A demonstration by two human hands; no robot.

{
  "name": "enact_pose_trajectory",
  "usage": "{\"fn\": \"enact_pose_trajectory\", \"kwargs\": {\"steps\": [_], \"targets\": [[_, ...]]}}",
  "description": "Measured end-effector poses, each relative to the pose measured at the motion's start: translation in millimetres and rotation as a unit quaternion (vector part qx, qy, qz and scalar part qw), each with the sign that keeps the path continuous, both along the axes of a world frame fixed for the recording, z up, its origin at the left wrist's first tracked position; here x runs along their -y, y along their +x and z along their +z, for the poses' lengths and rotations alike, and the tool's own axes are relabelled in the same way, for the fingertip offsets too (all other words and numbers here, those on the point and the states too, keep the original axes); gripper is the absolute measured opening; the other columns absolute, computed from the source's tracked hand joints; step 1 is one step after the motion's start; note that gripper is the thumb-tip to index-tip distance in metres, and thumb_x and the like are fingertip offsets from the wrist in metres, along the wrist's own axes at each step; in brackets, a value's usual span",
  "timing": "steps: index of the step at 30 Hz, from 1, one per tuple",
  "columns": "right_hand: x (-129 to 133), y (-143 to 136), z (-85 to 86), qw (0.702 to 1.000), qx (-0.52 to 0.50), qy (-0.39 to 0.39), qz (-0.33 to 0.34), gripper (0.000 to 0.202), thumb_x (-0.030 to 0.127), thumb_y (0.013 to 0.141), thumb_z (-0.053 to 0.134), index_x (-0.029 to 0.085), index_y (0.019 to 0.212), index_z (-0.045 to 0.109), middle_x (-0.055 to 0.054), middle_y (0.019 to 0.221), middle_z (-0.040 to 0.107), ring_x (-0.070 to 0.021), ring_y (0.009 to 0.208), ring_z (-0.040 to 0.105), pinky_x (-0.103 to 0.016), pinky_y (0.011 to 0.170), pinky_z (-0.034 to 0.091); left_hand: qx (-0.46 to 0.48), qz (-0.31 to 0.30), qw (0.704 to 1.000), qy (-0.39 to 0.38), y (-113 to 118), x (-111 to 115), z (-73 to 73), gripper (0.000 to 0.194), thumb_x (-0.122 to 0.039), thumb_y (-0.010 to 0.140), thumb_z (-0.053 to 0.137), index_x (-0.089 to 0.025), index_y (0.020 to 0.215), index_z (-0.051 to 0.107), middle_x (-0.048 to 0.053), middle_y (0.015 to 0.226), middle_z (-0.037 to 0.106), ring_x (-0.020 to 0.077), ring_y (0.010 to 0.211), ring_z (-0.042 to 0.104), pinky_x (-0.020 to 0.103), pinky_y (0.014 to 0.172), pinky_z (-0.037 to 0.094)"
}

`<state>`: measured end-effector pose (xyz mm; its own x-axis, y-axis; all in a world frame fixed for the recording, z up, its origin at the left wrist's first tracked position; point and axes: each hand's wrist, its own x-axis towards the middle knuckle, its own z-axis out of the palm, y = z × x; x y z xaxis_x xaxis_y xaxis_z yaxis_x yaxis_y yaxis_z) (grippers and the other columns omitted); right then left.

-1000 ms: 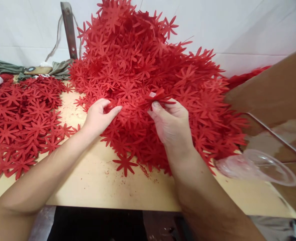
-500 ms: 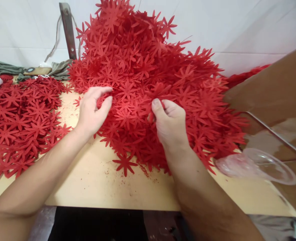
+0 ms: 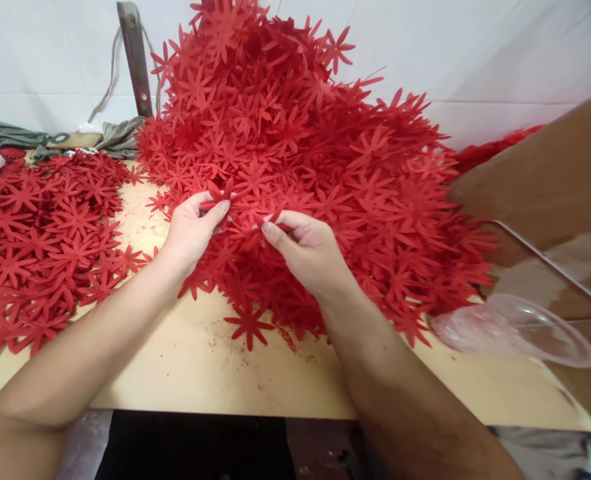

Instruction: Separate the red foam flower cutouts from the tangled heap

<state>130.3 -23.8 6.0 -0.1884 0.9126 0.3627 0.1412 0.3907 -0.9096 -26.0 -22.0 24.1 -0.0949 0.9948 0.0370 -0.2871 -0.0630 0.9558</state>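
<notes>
A tall heap of red flower-shaped cutouts [image 3: 285,133] with narrow petals rises in the middle of the table, against the wall. Before its lower front, my left hand [image 3: 195,223] pinches a red flower cutout [image 3: 221,193] between thumb and fingers. Just to the right, my right hand [image 3: 305,243] is closed, thumb against forefinger, on a bit of red that looks like another flower cutout [image 3: 278,223]. A small gap separates the two sets of fingertips. How many layers each hand holds cannot be made out.
A lower pile of red flower cutouts [image 3: 45,233] lies at the left. At the right, a clear plastic bag [image 3: 515,330] rests beside a brown cardboard box [image 3: 550,200]. Red crumbs dot the pale table [image 3: 200,373]. A metal strip [image 3: 135,60] leans on the wall.
My right hand has moved left, close to my left hand. My left hand, with fingers apart and nothing visible in them before, now pinches a red flower cutout.
</notes>
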Motion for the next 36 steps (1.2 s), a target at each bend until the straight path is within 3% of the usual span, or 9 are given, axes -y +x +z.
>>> {"fn": "enact_pose_trajectory", "kwargs": {"steps": [5,9,12,15,21,26,30,33,36], "targets": [[-6,6,-1.5,0.998,-0.036,0.022,-0.048,0.036,0.050,0.067,0.070,0.019,0.061,0.054,0.003,0.061,0.046,-0.0077,0.058,0.041,-0.024,0.054,0.033,-0.031,0.009,0.999,-0.010,-1,-1,2.7,0.019,-0.018,0.070,0.071,-0.016,0.065,0.053,-0.006,0.051,0.055,0.0042,0.045,0.046,0.017,0.048,0.036],[-4,5,1.1,0.998,-0.026,-0.014,-0.063,0.049,0.060,0.066,0.067,0.020,0.050,0.043,0.005,0.049,0.032,-0.0062,0.046,0.027,-0.025,0.043,0.023,-0.051,-0.005,0.999,-0.009,1,2,3.1,0.030,-0.031,0.074,0.069,-0.017,0.059,0.048,-0.007,0.044,0.049,0.0035,0.041,0.040,0.019,0.045,0.032],[-5,6,-0.3,0.993,-0.046,-0.013,-0.107,0.055,0.065,0.071,0.058,0.021,0.046,0.037,0.004,0.044,0.029,-0.0068,0.043,0.026,-0.026,0.042,0.021,-0.056,-0.009,0.998,-0.011,1,3,1.4,0.037,-0.040,0.075,0.067,-0.017,0.054,0.046,-0.007,0.041,0.045,0.0033,0.040,0.038,0.019,0.044,0.031],[-8,7,-5.1,0.989,-0.078,-0.008,-0.124,0.053,0.064,0.071,0.059,0.021,0.048,0.039,0.004,0.045,0.035,-0.0074,0.044,0.032,-0.025,0.043,0.027,-0.038,-0.036,0.999,-0.014,1,5,0.8,0.031,-0.035,0.073,0.070,-0.016,0.058,0.050,-0.007,0.044,0.048,0.0030,0.041,0.041,0.018,0.045,0.034],[-12,4,-9.0,0.985,-0.147,-0.066,-0.053,0.042,0.054,0.056,0.076,0.023,0.079,0.059,0.006,0.062,0.057,-0.0078,0.051,0.047,-0.023,0.049,0.041,-0.019,-0.069,0.997,-0.008,6,9,2.2,0.013,-0.021,0.077,0.065,-0.016,0.070,0.055,-0.008,0.049,0.052,0.0032,0.044,0.045,0.017,0.049,0.036],[-10,7,-5.2,0.987,-0.108,-0.039,-0.112,0.043,0.055,0.067,0.069,0.022,0.054,0.045,0.006,0.046,0.041,-0.0064,0.041,0.033,-0.024,0.040,0.028,-0.027,-0.040,0.998,0.025,6,7,0.1,0.010,-0.018,0.077,0.064,-0.015,0.071,0.058,-0.005,0.066,0.061,0.0041,0.063,0.054,0.017,0.066,0.043],[-8,9,-4.2,0.986,-0.061,-0.014,-0.152,0.053,0.061,0.077,0.054,0.022,0.047,0.035,0.005,0.040,0.030,-0.0068,0.039,0.025,-0.027,0.039,0.018,-0.029,-0.059,0.998,-0.008,8,9,2.6,0.009,-0.014,0.083,0.055,-0.015,0.074,0.057,-0.005,0.061,0.059,0.0048,0.057,0.054,0.017,0.059,0.044],[-10,7,-5.7,0.987,-0.069,-0.009,-0.144,0.048,0.060,0.073,0.059,0.022,0.051,0.042,0.005,0.043,0.034,-0.0068,0.041,0.029,-0.026,0.041,0.023,-0.036,-0.075,0.996,-0.024,10,11,6.4,0.010,-0.010,0.083,0.052,-0.015,0.077,0.057,-0.005,0.058,0.058,0.0035,0.049,0.050,0.016,0.051,0.039],[-11,5,-6.6,0.990,-0.092,-0.004,-0.110,0.035,0.055,0.065,0.071,0.023,0.071,0.057,0.006,0.055,0.048,-0.0072,0.048,0.038,-0.024,0.046,0.032,-0.025,-0.070,0.997,-0.014,11,12,8.7,0.012,-0.005,0.081,0.053,-0.014,0.081,0.060,-0.005,0.062,0.059,0.0022,0.049,0.048,0.016,0.052,0.039]]}}
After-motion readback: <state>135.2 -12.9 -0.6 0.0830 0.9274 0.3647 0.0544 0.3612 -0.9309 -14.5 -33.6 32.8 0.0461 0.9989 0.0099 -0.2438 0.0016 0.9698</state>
